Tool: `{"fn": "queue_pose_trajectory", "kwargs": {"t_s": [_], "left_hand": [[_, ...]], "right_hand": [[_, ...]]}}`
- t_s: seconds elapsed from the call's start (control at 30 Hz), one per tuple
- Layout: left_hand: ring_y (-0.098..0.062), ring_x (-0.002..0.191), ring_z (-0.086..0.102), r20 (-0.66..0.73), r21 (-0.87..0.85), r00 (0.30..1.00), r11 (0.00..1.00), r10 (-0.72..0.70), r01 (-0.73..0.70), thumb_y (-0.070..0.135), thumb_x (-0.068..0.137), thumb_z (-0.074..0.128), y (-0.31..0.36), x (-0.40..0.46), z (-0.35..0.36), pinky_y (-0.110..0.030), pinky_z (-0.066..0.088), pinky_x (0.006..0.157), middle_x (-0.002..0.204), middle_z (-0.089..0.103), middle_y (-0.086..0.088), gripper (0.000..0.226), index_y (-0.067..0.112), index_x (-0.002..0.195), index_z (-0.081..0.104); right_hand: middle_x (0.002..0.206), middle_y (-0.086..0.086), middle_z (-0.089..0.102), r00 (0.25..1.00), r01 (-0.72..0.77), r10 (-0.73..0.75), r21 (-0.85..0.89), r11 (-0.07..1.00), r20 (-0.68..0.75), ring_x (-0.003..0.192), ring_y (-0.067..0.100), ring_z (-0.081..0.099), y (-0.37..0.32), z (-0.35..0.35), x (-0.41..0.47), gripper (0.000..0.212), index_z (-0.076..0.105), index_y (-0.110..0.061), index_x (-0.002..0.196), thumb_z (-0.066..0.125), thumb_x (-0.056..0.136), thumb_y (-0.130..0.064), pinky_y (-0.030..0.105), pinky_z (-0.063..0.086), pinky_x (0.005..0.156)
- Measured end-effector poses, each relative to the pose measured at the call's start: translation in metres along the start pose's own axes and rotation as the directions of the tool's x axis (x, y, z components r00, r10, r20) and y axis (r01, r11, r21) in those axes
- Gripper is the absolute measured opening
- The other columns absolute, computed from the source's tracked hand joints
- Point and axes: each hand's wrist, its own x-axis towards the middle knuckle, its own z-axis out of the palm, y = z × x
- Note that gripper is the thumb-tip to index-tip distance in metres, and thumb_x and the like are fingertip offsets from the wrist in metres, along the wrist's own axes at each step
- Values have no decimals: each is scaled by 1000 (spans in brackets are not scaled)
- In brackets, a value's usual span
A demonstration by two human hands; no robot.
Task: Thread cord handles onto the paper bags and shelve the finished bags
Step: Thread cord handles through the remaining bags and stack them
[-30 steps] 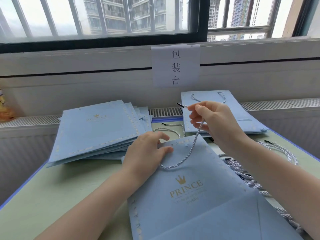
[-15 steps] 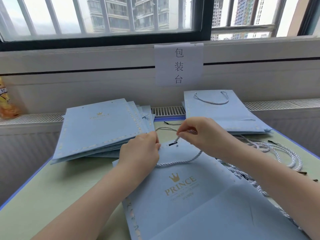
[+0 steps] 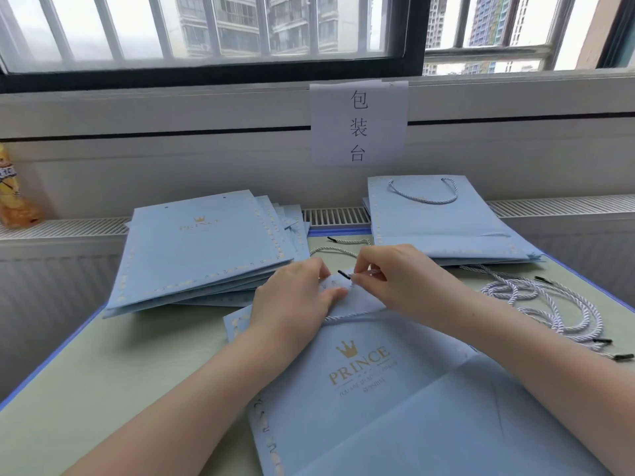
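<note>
A flat light-blue paper bag [image 3: 378,400] with a gold crown and "PRINCE" print lies in front of me on the table. My left hand [image 3: 295,300] holds the bag's top edge, with the thumb on the paper. My right hand [image 3: 388,280] pinches the black-tipped end of a white twisted cord [image 3: 347,317] right at that top edge. The rest of the cord loops across the bag below both hands. Whether the tip is in a hole I cannot tell.
A stack of handle-less blue bags [image 3: 206,252] lies at the back left. A stack of bags with cord handles [image 3: 443,218] lies at the back right. Loose cords [image 3: 536,300] lie on the right of the green table [image 3: 113,369]. A paper sign [image 3: 359,123] hangs on the wall.
My right hand came down from above the bag with the cord end to the bag's top edge. The cord loop went flat on the bag. My left hand stayed on the edge.
</note>
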Motion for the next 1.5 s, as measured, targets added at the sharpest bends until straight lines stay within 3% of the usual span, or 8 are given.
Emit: {"fn": "queue_pose_trajectory", "kwargs": {"t_s": [0.13,0.3,0.6,0.8,1.0,1.17,1.5], "left_hand": [[-16,101,52,7,-36,999,999,-33,33,44,88,59,0,0,-4,-31,36,75,103,58,7,26,24,103,52],[-17,95,53,23,-75,998,995,-59,61,40,88,60,-1,1,-3,-33,39,75,102,59,6,22,23,99,50],[-18,92,54,6,-90,999,995,-50,51,39,88,60,-1,1,-3,-33,40,74,99,59,6,21,23,96,50],[-18,94,53,-9,-83,999,996,-45,44,40,88,60,-1,0,-2,-34,41,76,100,59,6,21,23,97,50],[-20,97,54,-27,-76,999,996,-38,36,40,88,60,0,-1,-3,-34,41,79,102,60,4,23,22,99,50],[-21,93,56,-83,-49,997,999,-4,0,39,90,58,4,-3,-4,-33,40,75,97,61,5,22,22,98,49],[-21,95,55,-80,-42,997,999,8,-11,38,91,56,4,-3,-7,-32,38,74,98,59,5,21,21,97,46]], "right_hand": [[59,-8,46,996,-93,93,17,996,-18,57,9,41,1,-11,1,30,43,-26,62,48,91,-31,31,36,57],[58,-8,47,981,-155,145,75,985,127,59,16,44,0,-8,1,30,44,-26,58,50,87,-30,31,41,59],[59,-6,45,990,-134,134,-8,991,-49,56,14,38,-2,-2,-3,29,39,-25,63,47,90,-31,28,30,51],[65,-5,48,996,-93,91,-110,990,-23,62,18,42,0,4,-5,18,46,-23,74,45,88,-33,28,34,55],[69,-3,54,996,-85,88,-132,988,12,65,20,46,-1,4,-3,22,42,-24,67,47,85,-35,29,38,58],[61,-5,47,996,-84,86,-65,994,31,60,18,41,-4,3,-4,26,39,-24,61,47,84,-33,30,39,57],[64,-3,53,993,-119,119,-44,992,0,63,20,47,-2,6,-4,18,49,-20,71,47,83,-33,29,41,58]]}}
